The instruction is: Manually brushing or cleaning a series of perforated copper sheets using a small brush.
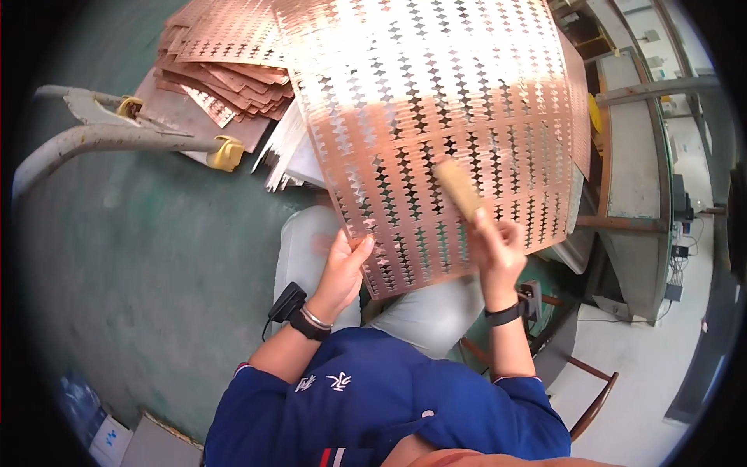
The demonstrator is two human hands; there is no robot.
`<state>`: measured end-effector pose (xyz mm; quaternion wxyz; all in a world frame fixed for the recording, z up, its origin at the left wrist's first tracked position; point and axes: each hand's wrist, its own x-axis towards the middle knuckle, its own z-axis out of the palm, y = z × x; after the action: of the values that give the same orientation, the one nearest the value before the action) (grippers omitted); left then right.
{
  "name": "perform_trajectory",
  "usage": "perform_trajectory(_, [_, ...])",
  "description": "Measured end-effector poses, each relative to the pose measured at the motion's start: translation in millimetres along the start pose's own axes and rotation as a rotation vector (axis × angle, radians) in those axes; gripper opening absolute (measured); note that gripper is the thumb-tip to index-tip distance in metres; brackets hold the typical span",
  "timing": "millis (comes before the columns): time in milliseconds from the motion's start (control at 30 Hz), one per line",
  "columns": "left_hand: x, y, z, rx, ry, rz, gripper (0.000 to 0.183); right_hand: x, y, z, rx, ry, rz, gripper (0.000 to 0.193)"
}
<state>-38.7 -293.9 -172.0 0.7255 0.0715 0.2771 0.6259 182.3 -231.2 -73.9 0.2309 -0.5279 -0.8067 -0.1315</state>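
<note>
Since the copper-coloured sheet (467, 132) is wide, my left grip (340, 271) pinches its near left edge, likely steadying it; my right grip (499, 253) clasps a tan block (457, 189).

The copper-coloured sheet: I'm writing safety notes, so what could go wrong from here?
The bare left hand grips the edge of the copper-coloured sheet, which might cut the skin if it slips. The tan block in the right hand, held over the cut-outs, could snag and bend the thin strips between them. The unevenly stacked pile of sheets might slide if knocked.
</note>
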Motion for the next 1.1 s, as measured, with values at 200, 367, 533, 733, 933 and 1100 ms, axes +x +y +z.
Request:
perform_trajectory(200, [0.5,-7.8,-3.1,0.011,-0.009,0.002,0.033,-19.2,-42.7,14.1,0.152,-0.188,-0.088,0.051])
perform_trajectory(367, [-1.5,-6.5,-2.9,0.004,0.001,-0.005,0.034,-4.1,-49.1,12.1,0.204,-0.188,-0.050,0.045])
perform_trajectory(533, [0.6,-7.8,-0.3,0.029,0.008,-0.009,0.034,-9.8,-60.4,17.0,0.199,-0.183,-0.046,0.045])
perform_trajectory(733, [-3.1,-7.7,-3.2,-0.010,0.006,-0.046,0.031,-5.4,-48.1,14.3,0.162,-0.169,-0.050,0.045])
perform_trajectory(933, [6.4,13.8,-27.7,-0.047,-0.015,-0.084,0.031,30.8,7.4,7.7,0.020,0.108,0.140,0.042])
perform_trajectory(1100, [33.1,59.1,-13.4,-0.016,-0.135,0.107,0.034,28.3,12.9,1.1,-0.015,0.099,0.154,0.043])
